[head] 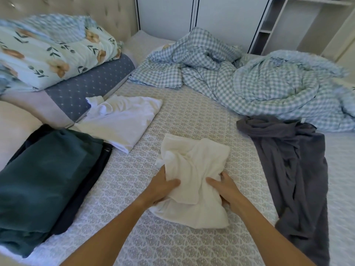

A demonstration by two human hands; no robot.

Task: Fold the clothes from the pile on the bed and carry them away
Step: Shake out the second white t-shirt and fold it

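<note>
A cream-white garment lies partly folded and bunched on the patterned bed sheet in front of me. My left hand grips its left edge, thumb on top. Gripping the right edge is my right hand. To the left lies a folded white shirt. Nearer on the left is a folded dark teal garment on top of a dark navy one. A dark grey garment is spread unfolded on the right.
A crumpled blue-checked duvet fills the far right of the bed. A floral quilt is stacked on a grey-blue dotted pillow at the far left, against the padded headboard. White wardrobe doors and open shelves stand behind the bed.
</note>
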